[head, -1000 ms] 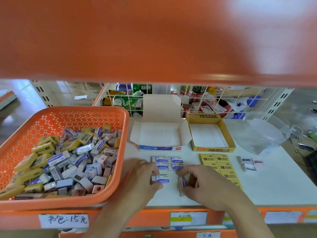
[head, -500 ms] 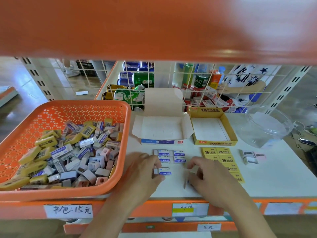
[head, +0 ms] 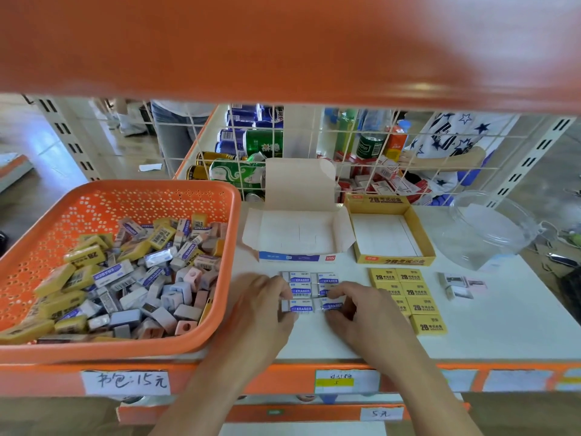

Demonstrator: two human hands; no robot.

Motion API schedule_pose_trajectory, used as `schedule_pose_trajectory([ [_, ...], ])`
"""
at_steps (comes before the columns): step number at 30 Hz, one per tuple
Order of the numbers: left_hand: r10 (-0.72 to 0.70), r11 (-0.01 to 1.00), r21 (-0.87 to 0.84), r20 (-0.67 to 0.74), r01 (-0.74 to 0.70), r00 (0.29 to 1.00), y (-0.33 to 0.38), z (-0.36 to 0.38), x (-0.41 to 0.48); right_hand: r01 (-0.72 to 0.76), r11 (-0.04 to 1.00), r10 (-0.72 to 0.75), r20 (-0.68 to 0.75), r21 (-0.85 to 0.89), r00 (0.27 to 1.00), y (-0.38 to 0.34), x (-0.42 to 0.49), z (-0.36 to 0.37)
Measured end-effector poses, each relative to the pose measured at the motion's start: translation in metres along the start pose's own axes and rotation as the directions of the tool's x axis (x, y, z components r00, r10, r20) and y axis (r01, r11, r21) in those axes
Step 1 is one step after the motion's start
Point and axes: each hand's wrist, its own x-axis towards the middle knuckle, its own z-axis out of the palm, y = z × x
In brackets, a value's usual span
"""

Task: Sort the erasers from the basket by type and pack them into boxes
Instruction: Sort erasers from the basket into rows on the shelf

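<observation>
Left hand (head: pixel 267 305) is pinched on a flat white eraser (head: pixel 300 305); right hand (head: pixel 361 305) is pinched on the neighbouring eraser (head: pixel 330 305), palms down on the surface (head: pixel 503 325).

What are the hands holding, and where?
Each pinches a white-and-blue eraser on the shelf: left hand its left end, right hand its right end.

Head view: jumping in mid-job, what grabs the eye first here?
The orange basket at left, heaped with mixed erasers. At centre, the left hand and right hand line up white erasers in rows before an open white box. Right of them, yellow erasers lie gridded below an empty yellow box.
</observation>
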Motion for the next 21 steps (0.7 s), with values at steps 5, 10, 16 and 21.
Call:
schedule_pose_trajectory([
  [5, -0.001, 1.0, -0.013, -0.004, 0.001, 1.0, 0.001, 0.001, 0.004, -0.013, 1.0, 0.013, -0.004, 0.01, 1.0, -0.001, 0.003, 0.002],
  [10, -0.015, 1.0, -0.024, -0.008, 0.015, 1.0, 0.004, 0.002, 0.006, -0.007, 1.0, 0.007, 0.002, 0.01, 1.0, -0.002, 0.004, 0.0],
  [16, 0.035, 0.999, 0.003, -0.036, -0.035, 0.999, 0.02, -0.006, -0.001, 0.052, 0.998, -0.05, -0.074, 0.022, 0.996, -0.009, 0.006, -0.007],
  [21, 0.207, 0.978, 0.017, -0.161, -0.207, 0.965, 0.041, -0.045, -0.008, 0.301, 0.953, -0.299, -0.303, -0.042, 0.905, -0.035, 0.02, -0.012],
])
